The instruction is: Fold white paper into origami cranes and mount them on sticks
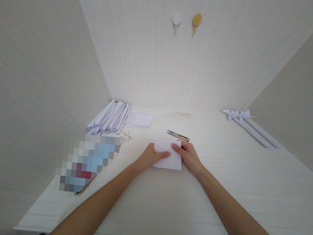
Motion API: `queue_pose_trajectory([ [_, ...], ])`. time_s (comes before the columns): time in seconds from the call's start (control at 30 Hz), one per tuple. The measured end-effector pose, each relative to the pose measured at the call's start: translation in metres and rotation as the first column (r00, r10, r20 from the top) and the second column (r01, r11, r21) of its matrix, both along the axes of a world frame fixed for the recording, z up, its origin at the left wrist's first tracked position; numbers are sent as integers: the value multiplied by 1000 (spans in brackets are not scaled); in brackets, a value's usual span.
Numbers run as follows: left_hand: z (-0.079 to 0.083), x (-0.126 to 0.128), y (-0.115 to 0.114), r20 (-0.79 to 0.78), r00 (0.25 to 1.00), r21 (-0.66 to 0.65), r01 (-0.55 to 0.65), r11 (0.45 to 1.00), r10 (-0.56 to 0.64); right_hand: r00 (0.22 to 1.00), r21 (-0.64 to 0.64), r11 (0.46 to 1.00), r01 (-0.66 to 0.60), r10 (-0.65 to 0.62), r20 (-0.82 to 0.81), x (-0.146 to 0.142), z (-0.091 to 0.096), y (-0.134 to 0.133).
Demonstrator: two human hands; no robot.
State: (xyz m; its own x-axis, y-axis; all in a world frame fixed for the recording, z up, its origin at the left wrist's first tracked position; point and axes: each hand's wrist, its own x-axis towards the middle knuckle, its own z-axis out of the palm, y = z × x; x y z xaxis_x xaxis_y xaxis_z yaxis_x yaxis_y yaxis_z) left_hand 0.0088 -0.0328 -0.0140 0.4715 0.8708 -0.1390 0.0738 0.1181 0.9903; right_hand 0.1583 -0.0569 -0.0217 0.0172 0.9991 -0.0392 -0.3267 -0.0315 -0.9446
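Note:
Between my two hands is a small square sheet of white paper [168, 159], above the front-middle of the table. My left hand [153, 155] grips its left side, the thumb lying across the face and the other fingers hidden behind. On the upper right edge my right hand [188, 154] pinches the sheet, thumb in front. Just beyond the paper lies a pair of thread snips [178, 136], blades pointing left. Whether the sheet is one layer or several I cannot tell.
Rolled paper tubes [110, 116] are piled at the back left beside flat white sheets [138, 119]. Small pale bits [126, 136] lie near a pixelated object [94, 163]. Two paper pinwheels on tubes [252, 129] rest at the right. Two hooks [196, 21] hang on the back wall.

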Motion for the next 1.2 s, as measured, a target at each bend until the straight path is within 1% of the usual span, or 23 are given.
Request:
queue_pose_trajectory([
  [0.1,0,1,0,-8,999,-17,-50,999,50,998,-26,999,23,-24,-55,1,0,2],
  [0.2,-3,0,3,22,996,-6,-89,996,90,993,-46,998,34,-39,-114,1,2,2],
  [0.3,-5,-1,4,63,996,5,-70,998,69,982,-63,997,40,-51,-181,1,6,1],
  [0.47,-2,-2,5,143,990,16,-19,1000,16,956,-85,996,9,-33,-293,3,8,1],
  [0.57,-2,-2,7,201,980,49,-14,999,4,936,-108,993,56,-90,-340,8,7,3],
  [0.67,-2,-2,8,241,970,36,-36,999,26,918,-118,989,90,-128,-375,12,6,4],
  [0.8,0,-3,8,245,965,1,-96,995,93,918,-101,991,89,-121,-379,13,8,3],
  [0.97,1,-2,7,239,968,-23,-71,997,74,925,-124,990,59,-101,-366,8,11,0],
  [1.1,0,0,8,242,962,-65,-110,992,123,942,-128,990,51,-90,-323,4,10,-1],
  [1.2,1,0,9,262,954,-85,-127,988,145,943,-116,991,60,-95,-319,3,9,-1],
])
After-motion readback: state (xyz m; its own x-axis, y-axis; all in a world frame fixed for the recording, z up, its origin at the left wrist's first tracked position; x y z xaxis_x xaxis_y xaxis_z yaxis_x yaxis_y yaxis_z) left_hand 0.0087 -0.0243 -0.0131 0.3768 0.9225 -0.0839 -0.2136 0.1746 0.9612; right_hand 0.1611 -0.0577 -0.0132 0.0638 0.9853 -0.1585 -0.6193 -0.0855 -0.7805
